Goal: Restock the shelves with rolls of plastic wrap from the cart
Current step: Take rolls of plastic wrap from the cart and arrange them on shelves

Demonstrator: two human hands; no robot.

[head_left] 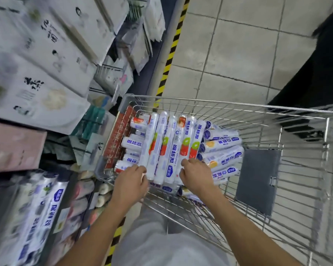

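**Rolls of plastic wrap (167,146): taking a clean handful from the cart**

The rolls lie heaped at the left end of the cart (238,105), pressed against the wire wall that faces the shelves (65,206). The top layer runs lengthwise away from the person. A crosswise stack (221,148) lies against its right side, and more rolls sit underneath. Toward the cart's right edge, only a grey flap (257,181) shows on its floor.

Both hands are down on the near ends of the top layer. The left hand (131,181) has its fingers curled over the end of the leftmost long roll, with the thumb beside it. The right hand (197,177) is curled over roll ends on the layer's right side. Each seems to hold a roll end rather than merely rest on it, though blur leaves the exact grip uncertain.

To do this step well, the person should probably take only as many rolls as each hand can close round and keep them parallel. The film looks slick, so a loose bundle may fan out and slide. Lifting the near ends first should free them without dragging the crosswise stack along. The matching rolls (46,208) on the shelf, just beside the cart's near left corner, show the orientation to copy.
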